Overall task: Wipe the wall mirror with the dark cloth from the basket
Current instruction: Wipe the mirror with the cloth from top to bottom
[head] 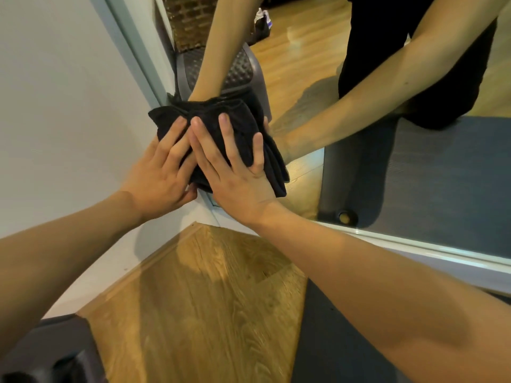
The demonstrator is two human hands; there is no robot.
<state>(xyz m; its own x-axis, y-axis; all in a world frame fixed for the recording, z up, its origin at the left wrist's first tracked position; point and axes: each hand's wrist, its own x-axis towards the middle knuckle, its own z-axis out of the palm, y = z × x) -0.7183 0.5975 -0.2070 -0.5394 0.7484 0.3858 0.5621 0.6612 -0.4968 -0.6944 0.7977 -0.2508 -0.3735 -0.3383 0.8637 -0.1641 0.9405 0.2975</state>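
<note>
I see both hands pressed flat on the dark cloth, which is bunched in folds against the lower left corner of the wall mirror. Taking that mirror as my landmark: the cloth covers the glass right at the corner where the pale frame's left side meets its bottom rail, and its lower folds hang past the corner toward the floor.

My left hand lies on the cloth's left part, fingers stretched out and close together, palm down, thumb tucked under near the frame corner. It grips nothing; it only pushes on the fabric. My right hand lies just beside it, touching it along the index finger, fingers spread wide over the cloth's middle and right side, also flat and not closed round anything.

In the mirror I see the reflected forearms meeting the cloth from the other side, and a woven basket reflected near the glass's upper left.

Left of the mirror is a plain white wall. Below the mirror the wooden floor runs up to the skirting, and a dark mat lies beneath the mirror's bottom rail.
</note>
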